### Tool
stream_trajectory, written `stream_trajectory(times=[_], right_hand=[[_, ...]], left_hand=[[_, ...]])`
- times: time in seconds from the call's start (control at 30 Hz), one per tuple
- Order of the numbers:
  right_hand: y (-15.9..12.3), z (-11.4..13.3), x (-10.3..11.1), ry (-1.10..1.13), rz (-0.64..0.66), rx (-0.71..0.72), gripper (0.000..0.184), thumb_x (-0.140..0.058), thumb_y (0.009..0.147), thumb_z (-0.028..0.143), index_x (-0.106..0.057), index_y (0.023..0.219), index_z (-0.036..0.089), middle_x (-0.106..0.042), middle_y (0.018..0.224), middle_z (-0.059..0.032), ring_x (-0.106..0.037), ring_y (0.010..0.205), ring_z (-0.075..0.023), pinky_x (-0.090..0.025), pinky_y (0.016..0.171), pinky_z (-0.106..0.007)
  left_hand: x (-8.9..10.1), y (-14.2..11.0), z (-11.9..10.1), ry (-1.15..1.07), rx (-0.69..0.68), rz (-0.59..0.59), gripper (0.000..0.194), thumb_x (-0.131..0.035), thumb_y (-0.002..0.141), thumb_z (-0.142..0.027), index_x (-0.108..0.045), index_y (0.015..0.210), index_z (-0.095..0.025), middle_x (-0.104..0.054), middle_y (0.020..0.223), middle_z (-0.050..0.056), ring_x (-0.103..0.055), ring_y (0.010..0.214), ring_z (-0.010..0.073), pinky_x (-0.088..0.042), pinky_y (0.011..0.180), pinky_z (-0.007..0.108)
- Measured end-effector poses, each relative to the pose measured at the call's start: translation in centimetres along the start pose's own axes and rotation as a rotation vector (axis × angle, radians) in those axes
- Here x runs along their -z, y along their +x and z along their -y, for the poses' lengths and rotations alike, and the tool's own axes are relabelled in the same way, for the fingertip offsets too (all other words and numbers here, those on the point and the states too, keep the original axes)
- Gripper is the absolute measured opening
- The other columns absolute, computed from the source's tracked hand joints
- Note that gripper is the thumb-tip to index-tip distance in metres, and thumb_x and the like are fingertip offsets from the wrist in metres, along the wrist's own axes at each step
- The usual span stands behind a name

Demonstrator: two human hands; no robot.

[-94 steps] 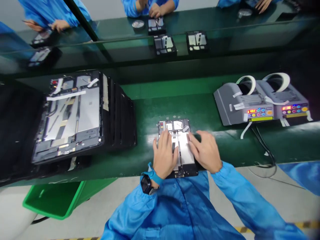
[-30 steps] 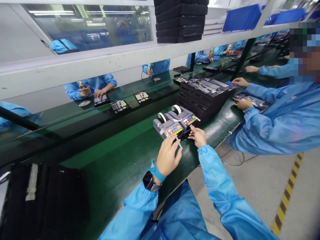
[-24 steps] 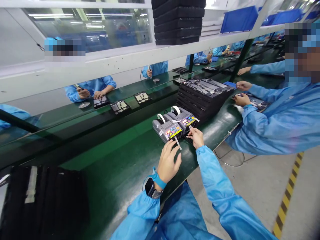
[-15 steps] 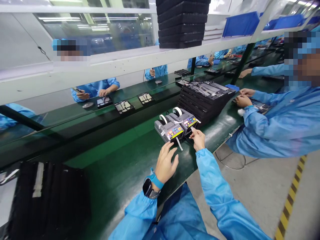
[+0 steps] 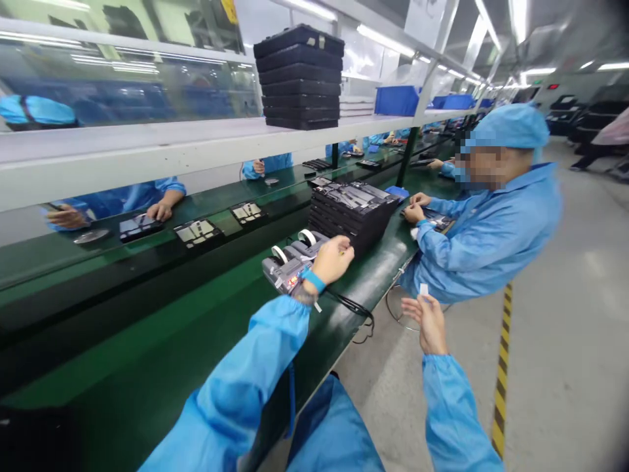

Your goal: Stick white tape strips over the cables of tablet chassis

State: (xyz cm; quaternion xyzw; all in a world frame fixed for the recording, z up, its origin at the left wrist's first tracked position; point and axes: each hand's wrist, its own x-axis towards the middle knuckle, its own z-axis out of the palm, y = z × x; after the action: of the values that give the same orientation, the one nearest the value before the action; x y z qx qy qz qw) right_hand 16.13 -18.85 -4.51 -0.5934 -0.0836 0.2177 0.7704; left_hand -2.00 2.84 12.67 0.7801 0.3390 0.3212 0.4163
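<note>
My left hand [image 5: 332, 260] hangs over the far end of the twin grey tape dispensers [image 5: 289, 264], and its fingers curl towards the black tray stack [image 5: 351, 216]. A blue band and a watch circle that wrist, and the fingers are partly hidden. My right hand [image 5: 426, 323] is drawn back past the belt edge, above the floor. It pinches a small white tape strip [image 5: 423, 289] upright between its fingertips.
The green bench belt [image 5: 147, 341] runs away to the right, with a black cable [image 5: 354, 309] at its edge. A co-worker [image 5: 491, 233] in blue works on a dark tablet [image 5: 428, 218]. Black trays [image 5: 299, 77] stand on the shelf above. A yellow-black floor stripe [image 5: 501, 373] lies right.
My view has swung right. The right hand has moved back off the belt over the floor, holding a white strip. The left hand has moved forward over the dispensers.
</note>
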Motion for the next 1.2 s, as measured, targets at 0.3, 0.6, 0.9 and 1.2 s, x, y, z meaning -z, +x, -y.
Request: stream_trajectory(times=[0.3, 0.6, 0.9, 1.2], right_hand=[[14.9, 10.7, -16.4, 0.034, 0.033, 0.338, 0.053, -0.072, 0.081, 0.037, -0.048, 0.127, 0.025, -0.077, 0.11, -0.0016, -0.072, 0.11, -0.0148, -0.054, 0.095, -0.025], [18.6, 11.3, -23.6, -0.078, 0.007, 0.372, 0.044, -0.069, 0.083, 0.041, -0.053, 0.12, 0.023, -0.072, 0.106, -0.0047, -0.066, 0.103, -0.0205, -0.053, 0.09, -0.028], [19.0, 10.0, -23.2, -0.127, -0.007, 0.388, 0.046, -0.07, 0.084, 0.043, -0.052, 0.123, 0.025, -0.071, 0.104, -0.0026, -0.068, 0.101, -0.0218, -0.052, 0.094, -0.032], [18.6, 9.3, -23.5, -0.096, -0.021, 0.432, 0.055, -0.064, 0.089, 0.055, -0.049, 0.13, 0.022, -0.072, 0.099, -0.0039, -0.069, 0.101, -0.0237, -0.052, 0.097, -0.036]], left_hand=[[-2.1, 11.0, -1.4, -0.081, 0.275, -0.152, 0.043, -0.062, 0.096, -0.037, -0.067, 0.129, -0.01, -0.071, 0.14, 0.022, -0.067, 0.133, 0.0325, -0.054, 0.111, 0.039], [-6.3, 12.4, -2.0, -0.164, 0.405, -0.188, 0.076, -0.038, 0.106, -0.057, -0.034, 0.163, -0.007, -0.026, 0.177, 0.02, -0.028, 0.165, 0.0235, -0.026, 0.133, 0.031], [-7.3, 12.1, -2.5, -0.196, 0.456, -0.204, 0.081, -0.036, 0.106, -0.051, -0.012, 0.17, -0.006, -0.007, 0.181, 0.019, -0.007, 0.169, 0.0192, -0.014, 0.135, 0.028], [-7.9, 11.9, -2.2, -0.212, 0.417, -0.207, 0.088, -0.041, 0.105, -0.049, -0.005, 0.17, -0.003, 0.003, 0.18, 0.022, 0.004, 0.168, 0.0246, -0.008, 0.137, 0.036]])
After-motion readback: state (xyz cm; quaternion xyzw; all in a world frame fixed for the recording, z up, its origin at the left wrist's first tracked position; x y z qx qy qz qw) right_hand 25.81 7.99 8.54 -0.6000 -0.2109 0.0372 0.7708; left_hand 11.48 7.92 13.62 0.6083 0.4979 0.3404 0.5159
